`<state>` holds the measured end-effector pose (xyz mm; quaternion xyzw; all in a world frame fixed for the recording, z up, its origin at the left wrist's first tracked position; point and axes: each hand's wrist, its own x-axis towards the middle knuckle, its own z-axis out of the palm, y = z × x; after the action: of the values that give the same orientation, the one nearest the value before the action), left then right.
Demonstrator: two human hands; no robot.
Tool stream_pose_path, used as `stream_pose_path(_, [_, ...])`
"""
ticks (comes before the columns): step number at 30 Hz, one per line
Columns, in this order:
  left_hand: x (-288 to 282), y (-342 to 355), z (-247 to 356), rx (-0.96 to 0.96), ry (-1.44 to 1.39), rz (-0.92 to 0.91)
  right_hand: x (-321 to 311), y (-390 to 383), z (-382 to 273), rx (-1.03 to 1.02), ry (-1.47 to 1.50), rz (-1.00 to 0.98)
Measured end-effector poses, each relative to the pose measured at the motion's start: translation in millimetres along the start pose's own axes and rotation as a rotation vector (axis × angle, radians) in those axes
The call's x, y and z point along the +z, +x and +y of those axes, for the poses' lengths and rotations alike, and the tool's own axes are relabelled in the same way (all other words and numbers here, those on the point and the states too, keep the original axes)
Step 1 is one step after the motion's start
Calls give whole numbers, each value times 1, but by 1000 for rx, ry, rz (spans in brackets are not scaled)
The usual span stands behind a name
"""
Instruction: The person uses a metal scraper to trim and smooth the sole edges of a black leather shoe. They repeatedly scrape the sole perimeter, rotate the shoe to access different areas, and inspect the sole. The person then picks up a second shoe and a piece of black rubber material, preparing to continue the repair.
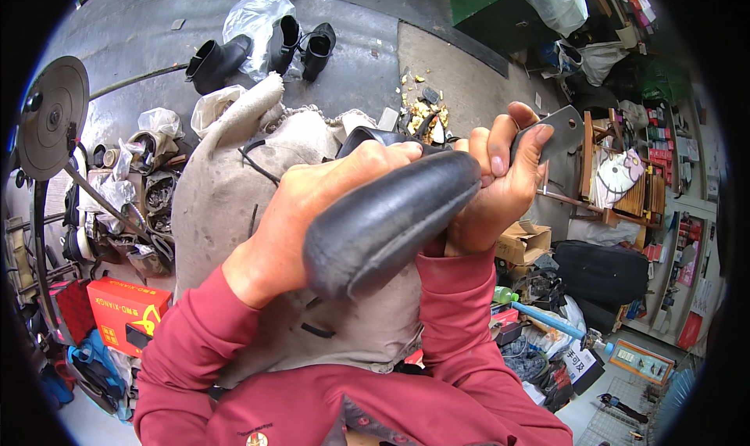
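Note:
A black leather shoe (383, 219) is raised over my lap, its rounded toe toward me. My left hand (312, 204) is closed round its left side, and the shoe hides some of the fingers. At the shoe's far right end, my right hand (500, 172) grips a flat grey metal blade (561, 133) with a small hole near one corner. The blade sticks out to the right, and its other end is hidden by the hand. A stained grey cloth apron (226, 204) covers my lap, with a few thin black strips (316, 331) lying on it.
Several black boots (215, 64) stand by a plastic bag on the floor ahead. Yellowish scraps (433, 118) lie beyond the shoe. A round disc on a stand (53, 118) rises at left, above a red box (129, 313). Shelves (664, 157) and piled goods crowd the right.

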<state>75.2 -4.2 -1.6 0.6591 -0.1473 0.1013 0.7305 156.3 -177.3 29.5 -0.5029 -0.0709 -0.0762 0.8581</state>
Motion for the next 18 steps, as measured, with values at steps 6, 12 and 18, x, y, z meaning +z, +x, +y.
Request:
stream_pose_path(6, [2, -5, -9, -61, -62, -38, 1, -7, 1, -14, -16, 43])
stream_pose_path(12, [2, -8, -15, -84, -138, -37, 0, -14, 3, 28, -17, 47])
stream_pose_path(18, [-4, -3, -10, 108, -32, -9, 0, -17, 5, -20, -43, 137])
